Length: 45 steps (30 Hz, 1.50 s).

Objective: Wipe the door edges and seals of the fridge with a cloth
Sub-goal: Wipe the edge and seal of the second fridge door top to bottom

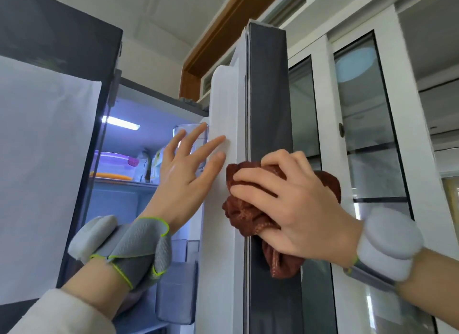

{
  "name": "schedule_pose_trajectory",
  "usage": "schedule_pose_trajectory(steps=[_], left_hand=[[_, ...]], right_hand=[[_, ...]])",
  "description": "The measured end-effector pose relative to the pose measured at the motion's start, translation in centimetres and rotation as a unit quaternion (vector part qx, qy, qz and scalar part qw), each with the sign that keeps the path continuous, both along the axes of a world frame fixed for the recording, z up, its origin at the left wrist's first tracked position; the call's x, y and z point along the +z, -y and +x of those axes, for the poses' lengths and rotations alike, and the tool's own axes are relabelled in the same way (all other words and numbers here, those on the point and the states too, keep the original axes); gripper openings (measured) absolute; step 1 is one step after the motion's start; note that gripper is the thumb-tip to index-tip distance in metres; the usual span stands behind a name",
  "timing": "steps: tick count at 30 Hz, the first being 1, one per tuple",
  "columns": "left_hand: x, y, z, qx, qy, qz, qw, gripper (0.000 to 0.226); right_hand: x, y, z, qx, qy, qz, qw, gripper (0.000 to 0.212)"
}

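The right fridge door point(269, 90) stands open, edge-on to me, dark grey outside with a white inner liner point(224, 105) and a pale seal strip point(246, 110) along its edge. My right hand point(295, 207) presses a bunched brown cloth point(248, 214) against that edge at mid height. My left hand point(183, 174) rests flat, fingers spread, on the white inner side of the door. Both wrists wear grey bands.
The lit fridge interior point(129, 164) holds containers on a shelf. The left fridge door point(44, 159), with a white sheet on it, is open at the left. A white glass-fronted cabinet point(367, 125) stands close behind the right door. Door bins point(176, 291) sit low.
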<state>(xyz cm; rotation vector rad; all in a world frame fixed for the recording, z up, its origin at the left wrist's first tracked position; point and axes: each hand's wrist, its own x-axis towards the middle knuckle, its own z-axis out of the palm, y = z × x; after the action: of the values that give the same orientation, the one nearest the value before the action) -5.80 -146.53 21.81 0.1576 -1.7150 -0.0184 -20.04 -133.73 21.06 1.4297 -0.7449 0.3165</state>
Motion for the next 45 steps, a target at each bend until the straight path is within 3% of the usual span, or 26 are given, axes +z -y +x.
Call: schedule_pose_trajectory(steps=[7,15,24,32,39,45], left_hand=[[-0.3,-0.3,-0.5,-0.012,-0.002,0.002,1.000,0.048],[-0.3,-1.1,-0.3,0.070,0.031,0.015,0.997,0.072],[-1.5,-0.7,0.2,0.057,0.070,0.010,0.996,0.089],[-1.6,-0.5,0.4,0.091,0.070,-0.007,0.993,0.066],[-2.0,0.9,0.3,0.074,0.060,-0.037,0.995,0.075],[-1.9,0.7,0.5,0.071,0.060,-0.030,0.995,0.066]], right_hand=[[-3.0,0.7,0.4,0.027,0.029,0.025,0.999,0.031],[-5.0,0.9,1.2,0.012,0.001,0.054,0.998,0.030],[-6.8,0.8,1.0,0.015,-0.019,0.080,0.996,0.031],[-3.5,0.8,0.6,0.023,-0.042,0.040,0.998,0.026],[-6.1,1.5,1.1,0.033,0.006,0.044,0.998,0.024],[-10.8,1.9,1.3,0.068,0.006,0.028,0.997,0.010]])
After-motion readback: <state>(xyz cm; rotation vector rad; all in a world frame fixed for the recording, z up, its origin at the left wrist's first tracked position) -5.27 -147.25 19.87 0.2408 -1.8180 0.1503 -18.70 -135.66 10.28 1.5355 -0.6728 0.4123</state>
